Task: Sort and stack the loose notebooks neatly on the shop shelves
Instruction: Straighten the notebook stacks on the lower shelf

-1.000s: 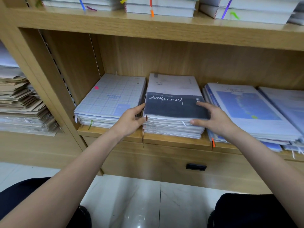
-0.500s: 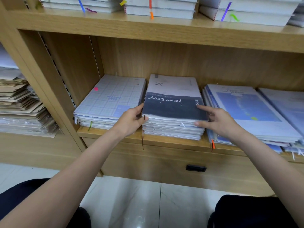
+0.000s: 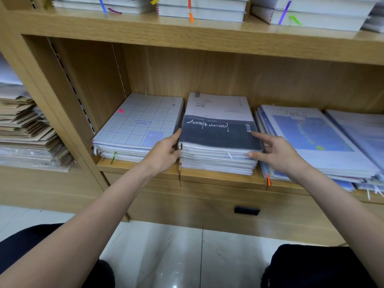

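Observation:
The middle notebook stack lies on the wooden shelf; its top notebook has a pale cover with a dark band and white script. My left hand grips the stack's left front corner, thumb at the top edge and fingers curled against the side. My right hand holds the right front corner, with the index fingertip on the dark cover and the thumb against the front edges of the upper notebooks.
A grid-patterned stack sits just to the left and blue-cover stacks to the right, both close to my hands. More books fill the upper shelf. Brown paper goods are piled in the left bay. A drawer handle is below.
My right hand has drawn back from the top cover to the stack's right front corner. My left hand stays at the left corner, and the top notebook sits slightly squarer on the pile.

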`<move>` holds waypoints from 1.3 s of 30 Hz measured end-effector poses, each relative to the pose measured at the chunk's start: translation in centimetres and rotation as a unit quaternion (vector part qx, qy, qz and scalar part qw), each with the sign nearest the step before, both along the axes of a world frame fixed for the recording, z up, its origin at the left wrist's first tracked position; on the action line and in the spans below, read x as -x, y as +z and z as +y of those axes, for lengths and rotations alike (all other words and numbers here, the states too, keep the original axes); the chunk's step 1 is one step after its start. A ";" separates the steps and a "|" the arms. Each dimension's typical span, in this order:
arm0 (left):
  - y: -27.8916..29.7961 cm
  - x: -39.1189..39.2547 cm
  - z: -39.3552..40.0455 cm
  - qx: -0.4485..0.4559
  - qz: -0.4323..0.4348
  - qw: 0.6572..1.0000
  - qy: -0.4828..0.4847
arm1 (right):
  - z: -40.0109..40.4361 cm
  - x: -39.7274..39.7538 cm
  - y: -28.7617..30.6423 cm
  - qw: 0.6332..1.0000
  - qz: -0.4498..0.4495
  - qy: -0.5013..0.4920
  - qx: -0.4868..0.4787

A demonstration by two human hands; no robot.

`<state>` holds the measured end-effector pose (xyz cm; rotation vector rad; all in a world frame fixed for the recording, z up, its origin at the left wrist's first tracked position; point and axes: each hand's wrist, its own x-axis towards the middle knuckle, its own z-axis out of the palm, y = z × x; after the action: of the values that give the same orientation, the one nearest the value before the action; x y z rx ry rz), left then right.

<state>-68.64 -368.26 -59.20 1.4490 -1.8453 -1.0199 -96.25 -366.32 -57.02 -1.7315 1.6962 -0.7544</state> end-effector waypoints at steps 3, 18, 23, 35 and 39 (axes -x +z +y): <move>-0.1 0.1 0.0 0.002 -0.007 1.000 0.006 | 0.0 0.1 -0.2 1.000 -0.009 0.000 -0.004; -0.7 -0.1 -0.1 -0.012 -0.002 1.000 0.019 | 0.8 -0.3 -0.1 0.998 -0.065 -0.011 0.002; -0.7 0.1 -0.3 -0.015 -0.012 1.000 0.022 | 1.0 -0.3 0.0 0.997 -0.081 -0.006 0.009; -2.9 1.6 1.8 -0.061 0.082 0.995 0.018 | 1.2 -2.1 -2.8 0.999 0.006 -0.037 0.001; -3.6 1.6 1.1 -0.017 0.033 0.998 0.046 | 1.2 -1.9 -2.8 0.997 0.057 -0.046 0.015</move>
<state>-70.23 -367.11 -62.79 1.4863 -1.7066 -1.0457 -94.39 -365.13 -59.80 -1.7565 1.8599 -0.7389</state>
